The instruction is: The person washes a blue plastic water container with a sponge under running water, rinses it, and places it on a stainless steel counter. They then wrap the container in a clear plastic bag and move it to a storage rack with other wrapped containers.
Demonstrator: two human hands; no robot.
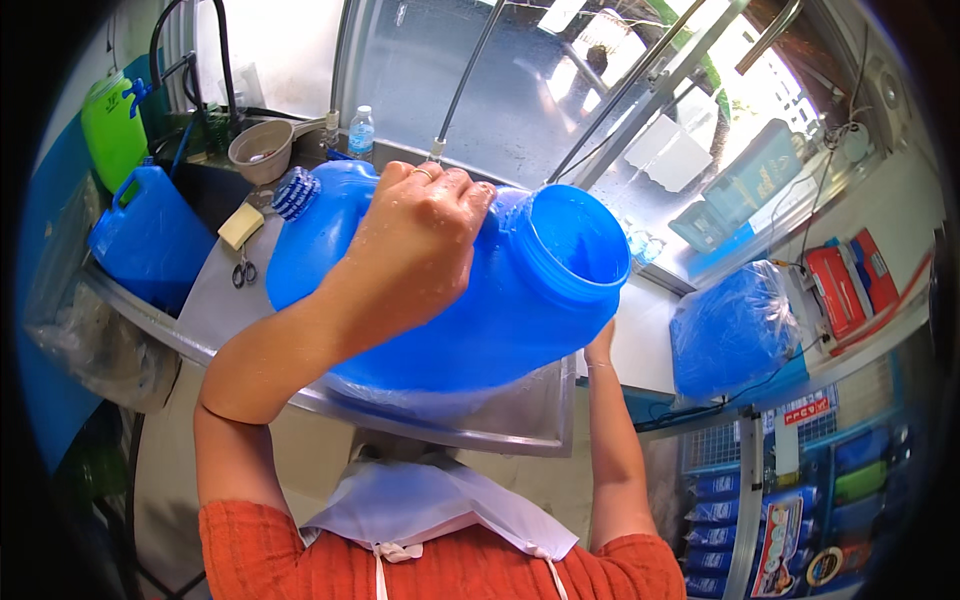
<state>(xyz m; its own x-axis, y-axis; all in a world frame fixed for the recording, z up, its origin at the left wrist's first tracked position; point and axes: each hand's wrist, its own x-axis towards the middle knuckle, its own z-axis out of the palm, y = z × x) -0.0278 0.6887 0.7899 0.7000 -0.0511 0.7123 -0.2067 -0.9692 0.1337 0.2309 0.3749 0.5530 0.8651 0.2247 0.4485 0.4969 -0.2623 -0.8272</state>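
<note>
The big blue jug [470,300] is held tilted above the steel table [520,420], gripped on top by the left hand [415,235] (wet); the right hand [600,345], underneath, cannot be judged. Both grips are best kept firm.

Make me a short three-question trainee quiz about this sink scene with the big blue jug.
1. True or false: the large blue jug has its cap on.
2. Which hand grips the top of the jug: the left hand or the right hand?
3. What lies on the steel counter beside the yellow sponge?

Key: 1. False, its wide mouth is open. 2. The left hand. 3. Scissors.
</note>
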